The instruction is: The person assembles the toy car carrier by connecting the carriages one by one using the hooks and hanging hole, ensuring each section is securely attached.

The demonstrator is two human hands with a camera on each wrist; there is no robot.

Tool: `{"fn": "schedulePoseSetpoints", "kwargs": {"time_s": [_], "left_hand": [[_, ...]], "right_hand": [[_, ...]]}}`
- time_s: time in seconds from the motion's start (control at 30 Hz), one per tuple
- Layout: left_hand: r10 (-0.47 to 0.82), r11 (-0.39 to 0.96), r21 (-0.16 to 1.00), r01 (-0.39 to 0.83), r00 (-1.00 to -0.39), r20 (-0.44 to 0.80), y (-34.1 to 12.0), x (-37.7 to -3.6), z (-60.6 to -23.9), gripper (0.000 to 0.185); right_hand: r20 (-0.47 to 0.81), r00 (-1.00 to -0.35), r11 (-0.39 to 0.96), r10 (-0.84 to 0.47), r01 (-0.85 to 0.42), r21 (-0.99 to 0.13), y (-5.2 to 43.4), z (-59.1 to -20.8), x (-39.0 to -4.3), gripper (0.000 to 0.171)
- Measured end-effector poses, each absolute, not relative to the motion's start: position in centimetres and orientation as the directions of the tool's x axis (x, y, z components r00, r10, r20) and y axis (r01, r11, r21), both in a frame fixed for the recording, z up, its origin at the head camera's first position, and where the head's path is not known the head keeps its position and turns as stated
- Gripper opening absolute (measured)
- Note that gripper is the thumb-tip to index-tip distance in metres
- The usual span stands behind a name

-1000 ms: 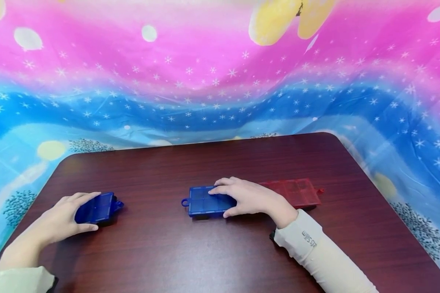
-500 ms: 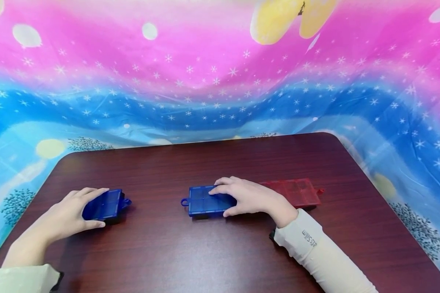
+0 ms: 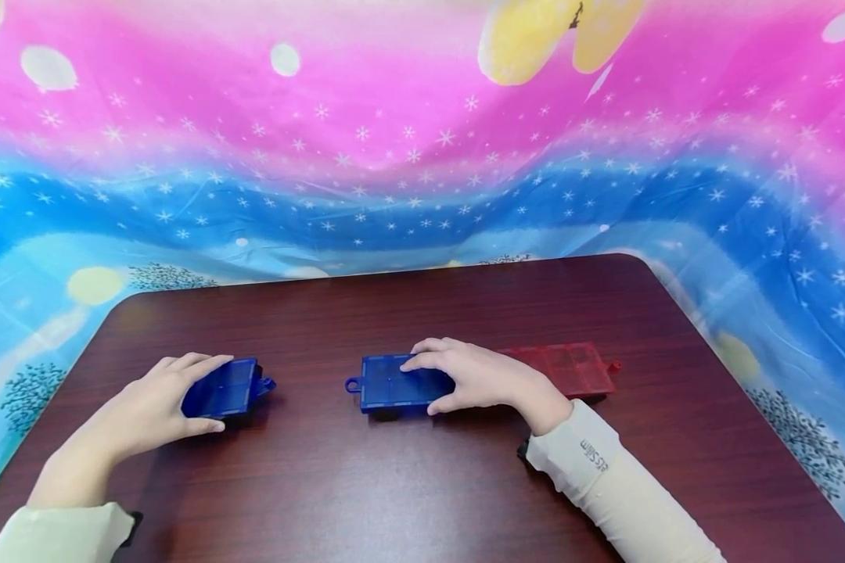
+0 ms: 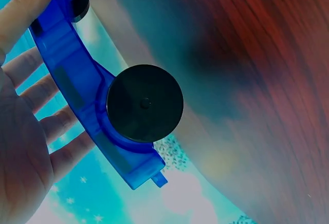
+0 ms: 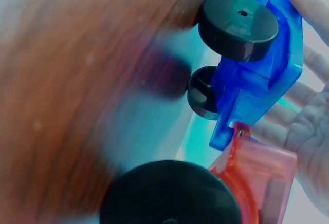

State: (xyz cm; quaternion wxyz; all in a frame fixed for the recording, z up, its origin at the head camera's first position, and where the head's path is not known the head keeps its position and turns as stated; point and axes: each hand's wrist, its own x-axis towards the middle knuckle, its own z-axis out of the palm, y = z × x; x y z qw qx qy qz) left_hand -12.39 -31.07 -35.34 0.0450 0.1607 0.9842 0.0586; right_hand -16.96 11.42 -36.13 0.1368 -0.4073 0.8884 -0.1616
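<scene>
My left hand [image 3: 148, 407] grips a translucent blue toy car chassis [image 3: 227, 387] by its long sides, thumb near, fingers far. A small coupling sticks out of its right end; the left wrist view shows its black wheel [image 4: 145, 103]. At mid-table my right hand [image 3: 482, 379] holds a second blue chassis [image 3: 387, 383] from above, with a ring [image 3: 353, 385] on its left end. A red chassis [image 3: 570, 367] extends to the right beyond that hand. In the right wrist view, a red coupling piece [image 5: 241, 130] meets the blue chassis's end. A gap separates the two blue chassis.
Everything lies on a dark wood-grain table [image 3: 324, 485] with rounded far corners. Behind and around it hangs a pink and blue patterned cloth [image 3: 422, 180]. The red chassis has a small peg [image 3: 614, 366] on its right end.
My left hand has moved right and slightly farther away with its blue chassis, narrowing the gap to the other blue one. My right hand and its chassis have stayed nearly still.
</scene>
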Motion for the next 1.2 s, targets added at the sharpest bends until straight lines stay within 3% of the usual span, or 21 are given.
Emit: {"fn": "schedulePoseSetpoints", "kwargs": {"time_s": [1.2], "left_hand": [[0.454, 0.891, 0.080, 0.447, -0.886, -0.096, -23.5, -13.5, -35.3, 0.084]], "right_hand": [[-0.088, -0.635, 0.605, -0.768, -0.672, -0.427, 11.8, -36.7, -17.3, 0.060]]}}
